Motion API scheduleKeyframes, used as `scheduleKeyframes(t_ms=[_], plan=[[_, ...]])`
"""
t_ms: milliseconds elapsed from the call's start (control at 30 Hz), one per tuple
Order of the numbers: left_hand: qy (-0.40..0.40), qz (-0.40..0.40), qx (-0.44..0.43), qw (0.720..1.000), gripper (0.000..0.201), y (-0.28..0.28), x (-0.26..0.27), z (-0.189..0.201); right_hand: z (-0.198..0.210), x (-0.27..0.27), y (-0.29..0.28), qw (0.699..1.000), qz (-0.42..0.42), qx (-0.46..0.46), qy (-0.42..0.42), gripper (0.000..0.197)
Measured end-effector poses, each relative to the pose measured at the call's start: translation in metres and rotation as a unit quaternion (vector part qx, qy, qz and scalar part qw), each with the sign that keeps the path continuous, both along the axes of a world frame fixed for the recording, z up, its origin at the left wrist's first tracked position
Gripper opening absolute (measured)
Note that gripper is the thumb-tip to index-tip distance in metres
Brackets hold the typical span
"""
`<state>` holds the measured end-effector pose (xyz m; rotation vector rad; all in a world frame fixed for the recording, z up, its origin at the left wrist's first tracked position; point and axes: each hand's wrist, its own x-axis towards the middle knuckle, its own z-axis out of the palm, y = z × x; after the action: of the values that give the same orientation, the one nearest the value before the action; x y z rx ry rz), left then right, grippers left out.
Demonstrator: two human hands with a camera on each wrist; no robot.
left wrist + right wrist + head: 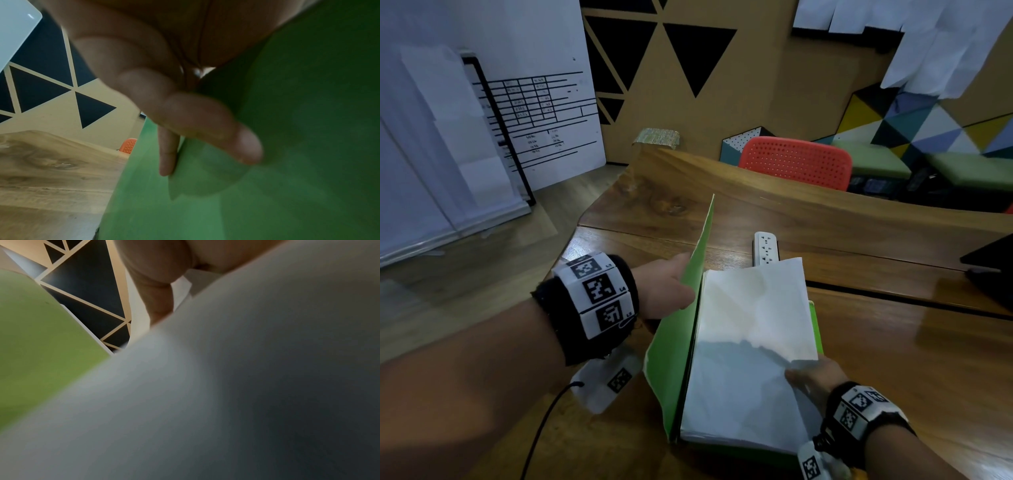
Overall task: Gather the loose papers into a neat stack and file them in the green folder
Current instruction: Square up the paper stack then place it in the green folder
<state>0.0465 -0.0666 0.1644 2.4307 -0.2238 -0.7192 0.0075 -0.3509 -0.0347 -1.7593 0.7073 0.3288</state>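
Observation:
The green folder [678, 342] lies open on the wooden table [893, 342], its left cover standing nearly upright. My left hand [667, 287] holds that cover from the left. In the left wrist view the thumb [216, 129] presses on the green cover [287, 162] and a finger shows at its edge. A stack of white papers [750, 342] rests inside the folder on its right half. My right hand [811, 377] grips the stack's near right corner, and the top sheets bow upward. In the right wrist view the papers [226, 386] fill the picture, with the green cover [41, 345] at left.
A white power strip [766, 248] lies just beyond the papers. A dark flat object [989, 267] sits at the table's right edge. A red chair [796, 161] stands behind the table, and a whiteboard [541, 113] leans at the left. A black cable [544, 421] runs near my left arm.

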Motion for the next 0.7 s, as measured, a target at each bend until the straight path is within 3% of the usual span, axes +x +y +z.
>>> scheduleKeyframes(t_ms=[133,433,700], plan=[[-0.001,0.007,-0.005,1.0,0.067,-0.001,0.0,-0.001,-0.006,-0.001,0.001,1.0,-0.004,-0.005,-0.002,0.046],[-0.002,0.027,-0.062,0.998,0.06,-0.007,-0.005,0.004,0.01,0.0,0.012,0.992,0.05,-0.108,0.034,0.042],[-0.01,0.017,-0.035,0.999,0.068,-0.014,-0.012,0.006,0.014,0.004,0.015,0.983,0.096,-0.143,0.061,0.04]])
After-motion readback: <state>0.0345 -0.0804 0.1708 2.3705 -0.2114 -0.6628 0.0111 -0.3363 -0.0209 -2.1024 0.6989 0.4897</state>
